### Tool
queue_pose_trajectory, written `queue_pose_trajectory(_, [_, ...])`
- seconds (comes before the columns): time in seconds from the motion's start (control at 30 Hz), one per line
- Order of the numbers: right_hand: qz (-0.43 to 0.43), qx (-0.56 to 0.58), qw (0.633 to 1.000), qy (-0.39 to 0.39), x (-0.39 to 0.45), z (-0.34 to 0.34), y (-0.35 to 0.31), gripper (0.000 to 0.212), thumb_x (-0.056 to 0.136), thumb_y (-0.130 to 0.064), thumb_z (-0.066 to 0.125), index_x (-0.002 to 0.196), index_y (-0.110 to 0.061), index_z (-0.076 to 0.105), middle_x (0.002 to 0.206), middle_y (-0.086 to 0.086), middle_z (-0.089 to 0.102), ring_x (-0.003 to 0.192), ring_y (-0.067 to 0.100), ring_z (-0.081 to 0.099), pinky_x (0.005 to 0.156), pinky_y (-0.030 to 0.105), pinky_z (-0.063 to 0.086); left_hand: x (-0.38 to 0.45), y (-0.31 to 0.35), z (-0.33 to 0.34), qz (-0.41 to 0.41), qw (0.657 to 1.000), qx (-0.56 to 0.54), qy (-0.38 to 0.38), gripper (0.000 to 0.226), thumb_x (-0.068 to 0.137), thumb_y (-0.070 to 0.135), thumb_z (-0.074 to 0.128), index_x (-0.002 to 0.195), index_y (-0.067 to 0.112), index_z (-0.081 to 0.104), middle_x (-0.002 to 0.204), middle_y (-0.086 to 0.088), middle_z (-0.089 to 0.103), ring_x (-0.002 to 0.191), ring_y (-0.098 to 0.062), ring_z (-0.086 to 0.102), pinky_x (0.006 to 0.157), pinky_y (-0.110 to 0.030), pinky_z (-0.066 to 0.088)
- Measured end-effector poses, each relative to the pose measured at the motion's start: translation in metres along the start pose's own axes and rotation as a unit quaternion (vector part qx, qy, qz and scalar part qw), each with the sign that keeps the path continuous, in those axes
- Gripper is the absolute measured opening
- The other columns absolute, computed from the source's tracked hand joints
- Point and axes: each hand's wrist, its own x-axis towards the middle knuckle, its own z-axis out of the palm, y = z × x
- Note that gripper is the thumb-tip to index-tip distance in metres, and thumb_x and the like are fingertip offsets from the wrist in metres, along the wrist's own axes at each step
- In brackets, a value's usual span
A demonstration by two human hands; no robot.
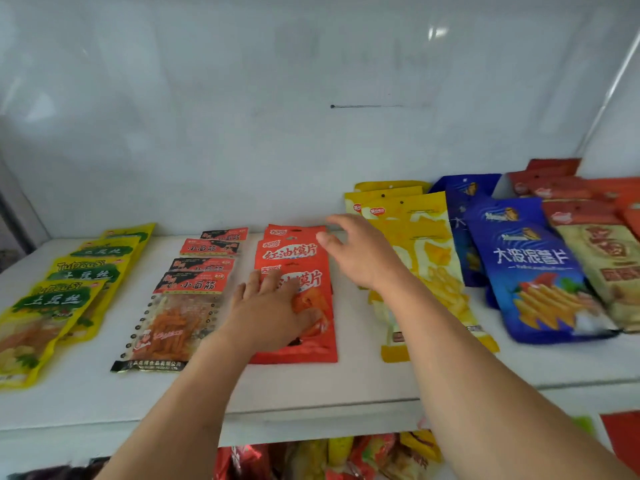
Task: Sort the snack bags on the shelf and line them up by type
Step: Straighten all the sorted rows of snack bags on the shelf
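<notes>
Red snack bags (294,271) overlapping mid-shelf (346,382), left hand (273,306) pressing flat on the front bag, right hand (360,251) open above; best squared by sliding edges flush with neighbouring rows.

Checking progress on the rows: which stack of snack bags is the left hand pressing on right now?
The red-orange stack, third from left. The left hand lies flat on its front bag; the right hand hovers above.

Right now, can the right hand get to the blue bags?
Probably yes. The right hand hovers open above the shelf, and only the flat yellow bags lie between it and the blue bags.
</notes>
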Motion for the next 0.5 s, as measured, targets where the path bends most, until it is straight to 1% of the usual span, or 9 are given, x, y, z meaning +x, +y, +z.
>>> queue_pose_trajectory(0.1, [0.007, 0.041, 0.997, 0.067, -0.032, -0.034, 0.029, 0.049, 0.099, -0.041, 0.053, 0.142, -0.02, 0.05, 0.147, 0.002, 0.048, 0.136, 0.017, 0.043, 0.107, 0.026, 0.033, 0.003, 0.022, 0.0, -0.015, 0.994, -0.056, 0.09, 0.083, 0.09, 0.073, 0.038, 0.158, 0.03, 0.017, 0.168, -0.003, 0.002, 0.155, -0.027, -0.002, 0.123, -0.047, 0.007])
queue_pose_trajectory(0.17, [0.039, 0.06, 0.991, 0.113, -0.051, -0.048, 0.056, 0.051, 0.098, -0.043, 0.053, 0.145, -0.023, 0.046, 0.148, 0.0, 0.046, 0.137, 0.016, 0.041, 0.107, 0.028, 0.033, 0.007, 0.046, 0.004, -0.006, 0.976, -0.168, 0.141, 0.089, 0.088, 0.073, 0.043, 0.158, 0.024, 0.02, 0.168, -0.006, 0.007, 0.154, -0.027, 0.003, 0.124, -0.046, 0.012])
queue_pose_trajectory(0.2, [0.06, 0.066, 0.988, 0.129, -0.058, -0.052, 0.071, 0.055, 0.097, -0.045, 0.054, 0.146, -0.022, 0.044, 0.149, 0.001, 0.044, 0.137, 0.018, 0.041, 0.109, 0.032, 0.034, 0.008, 0.06, 0.006, -0.005, 0.959, -0.245, 0.145, 0.088, 0.09, 0.068, 0.048, 0.158, 0.02, 0.021, 0.167, -0.007, 0.009, 0.154, -0.025, 0.006, 0.124, -0.044, 0.014])
queue_pose_trajectory(0.27, [0.11, 0.073, 0.982, 0.134, -0.068, -0.055, 0.099, 0.065, 0.094, -0.053, 0.052, 0.149, -0.021, 0.039, 0.15, 0.004, 0.043, 0.138, 0.024, 0.041, 0.111, 0.042, 0.038, 0.011, 0.089, 0.014, -0.019, 0.927, -0.358, 0.115, 0.088, 0.092, 0.059, 0.056, 0.159, 0.016, 0.018, 0.167, -0.005, 0.013, 0.154, -0.021, 0.011, 0.123, -0.039, 0.015])
queue_pose_trajectory(0.3, [0.131, 0.08, 0.981, 0.12, -0.071, -0.055, 0.109, 0.07, 0.092, -0.059, 0.051, 0.149, -0.022, 0.037, 0.15, 0.004, 0.043, 0.138, 0.026, 0.041, 0.11, 0.047, 0.04, 0.013, 0.102, 0.019, -0.029, 0.913, -0.396, 0.095, 0.091, 0.09, 0.061, 0.057, 0.159, 0.018, 0.017, 0.166, -0.004, 0.016, 0.153, -0.021, 0.017, 0.123, -0.039, 0.019])
queue_pose_trajectory(0.33, [0.152, 0.09, 0.979, 0.102, -0.073, -0.055, 0.117, 0.074, 0.09, -0.063, 0.049, 0.15, -0.023, 0.034, 0.15, 0.004, 0.042, 0.137, 0.028, 0.041, 0.108, 0.05, 0.041, 0.016, 0.114, 0.025, -0.044, 0.899, -0.429, 0.081, 0.093, 0.086, 0.066, 0.059, 0.158, 0.022, 0.02, 0.164, -0.002, 0.023, 0.15, -0.022, 0.027, 0.122, -0.042, 0.025])
queue_pose_trajectory(0.37, [0.17, 0.101, 0.977, 0.081, -0.073, -0.055, 0.123, 0.077, 0.089, -0.066, 0.048, 0.151, -0.025, 0.031, 0.152, 0.004, 0.039, 0.138, 0.029, 0.041, 0.108, 0.051, 0.041, 0.022, 0.122, 0.032, -0.061, 0.888, -0.45, 0.072, 0.094, 0.079, 0.073, 0.06, 0.155, 0.028, 0.027, 0.16, -0.001, 0.035, 0.143, -0.022, 0.04, 0.117, -0.046, 0.034])
queue_pose_trajectory(0.43, [0.189, 0.124, 0.973, 0.054, -0.07, -0.055, 0.129, 0.084, 0.085, -0.071, 0.048, 0.152, -0.026, 0.026, 0.156, 0.003, 0.035, 0.139, 0.029, 0.039, 0.109, 0.053, 0.039, 0.038, 0.13, 0.045, -0.084, 0.868, -0.485, 0.065, 0.085, 0.068, 0.081, 0.061, 0.137, 0.034, 0.044, 0.14, 0.0, 0.057, 0.122, -0.021, 0.061, 0.102, -0.048, 0.05])
queue_pose_trajectory(0.5, [0.205, 0.142, 0.968, 0.04, -0.063, -0.056, 0.133, 0.092, 0.082, -0.075, 0.046, 0.154, -0.024, 0.021, 0.158, 0.004, 0.032, 0.141, 0.031, 0.037, 0.111, 0.053, 0.036, 0.05, 0.136, 0.05, -0.086, 0.858, -0.503, 0.062, 0.073, 0.066, 0.08, 0.062, 0.122, 0.036, 0.051, 0.125, 0.002, 0.065, 0.109, -0.019, 0.067, 0.095, -0.048, 0.055])
